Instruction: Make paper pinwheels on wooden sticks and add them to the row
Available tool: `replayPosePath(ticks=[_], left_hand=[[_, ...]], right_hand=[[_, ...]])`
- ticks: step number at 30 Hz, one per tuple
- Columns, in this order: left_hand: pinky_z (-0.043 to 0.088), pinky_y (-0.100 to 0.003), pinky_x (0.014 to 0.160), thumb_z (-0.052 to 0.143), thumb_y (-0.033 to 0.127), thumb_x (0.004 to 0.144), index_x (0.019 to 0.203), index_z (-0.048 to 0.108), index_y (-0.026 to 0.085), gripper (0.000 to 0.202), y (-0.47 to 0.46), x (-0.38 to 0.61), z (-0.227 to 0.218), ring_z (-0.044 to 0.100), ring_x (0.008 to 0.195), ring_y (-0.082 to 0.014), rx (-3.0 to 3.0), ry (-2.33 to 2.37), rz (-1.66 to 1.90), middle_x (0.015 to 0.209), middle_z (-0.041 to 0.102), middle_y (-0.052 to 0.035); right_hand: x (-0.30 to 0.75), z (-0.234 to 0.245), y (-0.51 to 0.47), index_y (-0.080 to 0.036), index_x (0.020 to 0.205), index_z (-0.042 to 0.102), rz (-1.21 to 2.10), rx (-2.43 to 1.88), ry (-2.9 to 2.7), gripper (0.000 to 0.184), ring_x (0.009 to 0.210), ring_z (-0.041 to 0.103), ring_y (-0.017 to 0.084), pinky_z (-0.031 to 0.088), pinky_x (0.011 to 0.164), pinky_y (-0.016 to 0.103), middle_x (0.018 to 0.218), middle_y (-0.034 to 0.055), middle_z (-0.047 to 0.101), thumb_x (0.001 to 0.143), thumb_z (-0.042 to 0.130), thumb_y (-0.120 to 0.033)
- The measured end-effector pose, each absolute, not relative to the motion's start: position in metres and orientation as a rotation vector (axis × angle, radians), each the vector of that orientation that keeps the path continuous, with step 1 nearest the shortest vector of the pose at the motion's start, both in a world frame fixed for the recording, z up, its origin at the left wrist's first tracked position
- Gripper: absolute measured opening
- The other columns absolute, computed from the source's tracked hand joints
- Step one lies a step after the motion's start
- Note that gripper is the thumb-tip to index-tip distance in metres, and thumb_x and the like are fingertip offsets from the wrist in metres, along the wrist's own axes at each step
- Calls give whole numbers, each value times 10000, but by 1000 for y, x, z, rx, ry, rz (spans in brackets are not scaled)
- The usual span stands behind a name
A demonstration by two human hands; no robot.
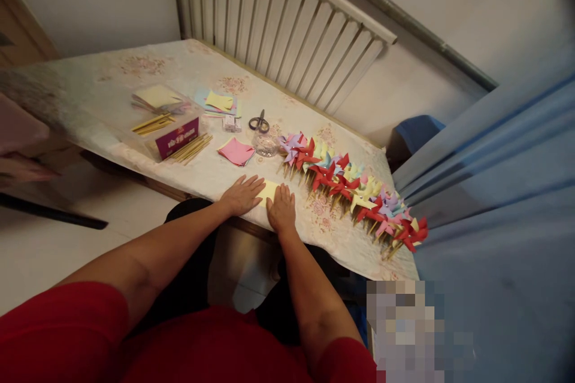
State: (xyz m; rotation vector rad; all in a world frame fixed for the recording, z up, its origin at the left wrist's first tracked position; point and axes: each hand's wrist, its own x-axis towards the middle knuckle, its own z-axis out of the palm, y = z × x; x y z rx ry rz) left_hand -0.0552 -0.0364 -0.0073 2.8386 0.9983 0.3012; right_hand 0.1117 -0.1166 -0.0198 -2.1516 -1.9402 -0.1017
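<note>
My left hand (242,194) and right hand (282,208) lie flat, fingers spread, gripping nothing, pressing the paper (268,190) onto the table (211,175); a fold next would need corners matched.

Pinwheels (354,188) right, bare table (135,102) left

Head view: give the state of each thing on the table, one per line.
left hand, open, flat on the yellow paper square
right hand, open, flat on the same square
yellow paper square, lying flat under both hands
scissors, closed, lying flat
pinwheels, assembled, laid in a row
pink paper squares, loosely stacked
</note>
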Motion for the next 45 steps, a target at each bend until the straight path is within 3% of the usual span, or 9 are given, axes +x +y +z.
replayPosePath(ticks=[25, 45], left_hand=[[180, -533, 1203, 356, 387, 980, 1501, 450, 183, 567, -34, -55, -11, 278, 1501, -279, 2848, 999, 283, 1603, 382, -98], [164, -510, 1205, 341, 390, 996, 1499, 446, 198, 549, -35, -54, -8, 270, 1504, -272, 2863, 1011, 260, 1610, 371, -86]], right_hand=[[110, -20, -129, -39, 1514, 360, -70, -2214, -1884, 610, 1522, 224, 312, 166, 1217, 532, 1611, 214, 300, 1027, 362, -406], [116, -19, -187, -14, 1509, 360, -51, -2210, -2010, 655, 1517, 233, 348, 180, 1220, 545, 1610, 231, 286, 1003, 464, -417]])
